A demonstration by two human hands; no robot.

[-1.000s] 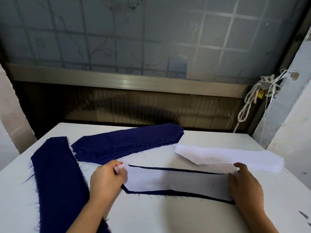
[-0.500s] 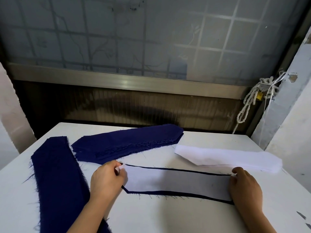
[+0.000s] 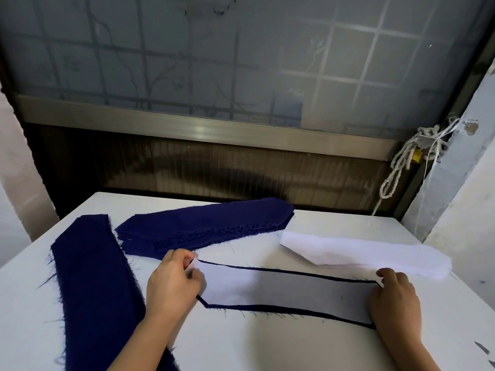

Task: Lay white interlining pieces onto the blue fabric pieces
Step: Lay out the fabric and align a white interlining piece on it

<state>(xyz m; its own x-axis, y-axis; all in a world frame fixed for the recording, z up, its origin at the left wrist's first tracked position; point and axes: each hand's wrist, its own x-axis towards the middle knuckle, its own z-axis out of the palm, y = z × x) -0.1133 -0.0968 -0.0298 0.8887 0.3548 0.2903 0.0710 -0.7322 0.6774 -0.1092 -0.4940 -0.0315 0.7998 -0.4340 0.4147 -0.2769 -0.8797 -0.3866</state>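
A white interlining piece [image 3: 284, 289] lies flat on a blue fabric piece [image 3: 267, 308], whose dark edge shows as a thin border around it. My left hand [image 3: 172, 283] pinches the left tip of the interlining. My right hand [image 3: 393, 301] holds its right end with curled fingers. Behind the right hand lies a stack of white interlining pieces [image 3: 367, 257]. A stack of blue fabric pieces [image 3: 203, 227] lies at the back centre, and another blue pile [image 3: 91, 285] runs along the left.
The white table [image 3: 267, 344] ends at a dark gap below a metal window frame [image 3: 203, 128]. A knotted white rope [image 3: 401, 167] hangs at the back right beside a wall corner. A dark scrap [image 3: 482, 348] lies near the right front edge.
The interlining's right part has dropped flat onto the blue piece. My right hand drew in at that end; my left hand kept its pinch on the left tip.
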